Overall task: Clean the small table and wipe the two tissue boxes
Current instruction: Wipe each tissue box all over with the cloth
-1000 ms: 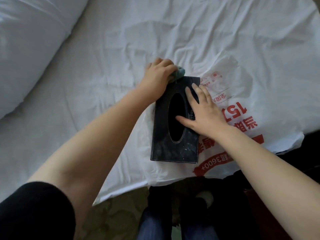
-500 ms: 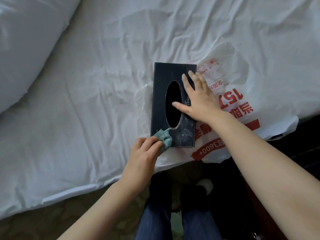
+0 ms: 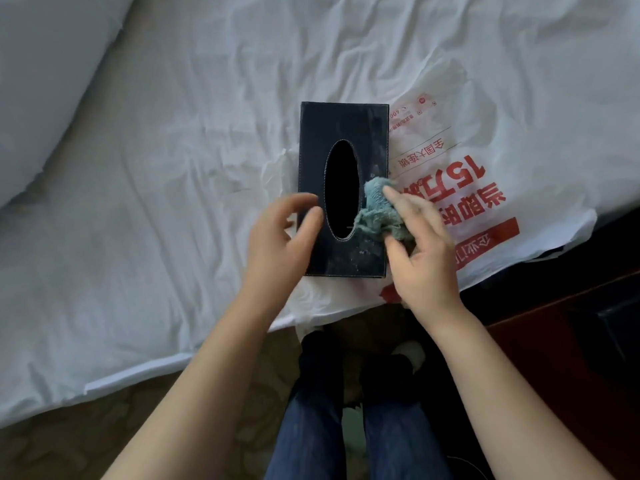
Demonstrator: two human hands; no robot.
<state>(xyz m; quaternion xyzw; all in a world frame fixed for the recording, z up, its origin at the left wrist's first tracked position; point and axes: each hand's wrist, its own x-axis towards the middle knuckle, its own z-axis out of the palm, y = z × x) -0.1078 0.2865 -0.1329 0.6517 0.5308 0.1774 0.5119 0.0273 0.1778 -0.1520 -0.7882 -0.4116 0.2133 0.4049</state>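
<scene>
A black leather-look tissue box [image 3: 343, 126] with an oval opening lies flat on a white plastic bag [image 3: 502, 126], which is spread on the bed. Pale smudges show on the box's top. My right hand [image 3: 422, 258] pinches a crumpled teal cloth [image 3: 377, 209] between thumb and fingers. It holds the cloth against the box's right side, beside the opening. My left hand [image 3: 277, 244] hovers at the box's left edge with its fingers loosely curved and nothing in it.
The white bed sheet [image 3: 173, 168] is wrinkled, and a white pillow [image 3: 41, 81] lies at the far left. A dark reddish wooden surface [image 3: 540, 358] stands at the lower right with a dark object [image 3: 616, 327] on it. My legs in jeans are below the bed edge.
The teal cloth went from my left hand to my right hand. My right hand left the box's top, and my left hand moved up to the box's left edge.
</scene>
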